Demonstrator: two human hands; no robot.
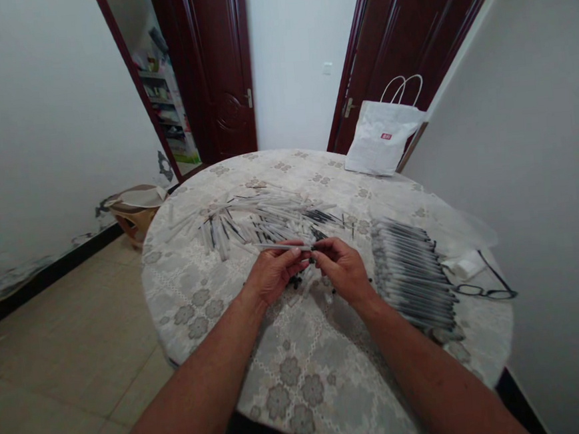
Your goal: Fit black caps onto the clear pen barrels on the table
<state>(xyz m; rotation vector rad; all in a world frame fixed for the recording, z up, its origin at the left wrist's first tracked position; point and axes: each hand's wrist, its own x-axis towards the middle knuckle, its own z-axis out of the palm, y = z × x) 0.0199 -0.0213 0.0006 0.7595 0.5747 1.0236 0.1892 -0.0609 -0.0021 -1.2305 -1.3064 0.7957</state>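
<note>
My left hand (pixel 275 271) is closed round a slim whitish tube (pixel 282 247), which looks like a pen barrel and points left. At the tube's right end my right hand (pixel 342 266) pinches a small black piece (pixel 313 248), probably a pen tip or cap. The fingers of both hands almost meet there. Small black parts (pixel 294 282) lie on the table under the hands, partly hidden. Just beyond the hands spreads a loose heap of whitish tubes (pixel 269 208) with thin dark sticks (pixel 319 216) among them.
To the right lies a neat stack of black-ended pens (pixel 414 274), with eyeglasses (pixel 486 291) and a crumpled white tissue (pixel 466 265) beside it. A white paper bag (pixel 383 136) stands at the back right of the round cloth-covered table (pixel 287 378). A stool (pixel 136 209) is at the left.
</note>
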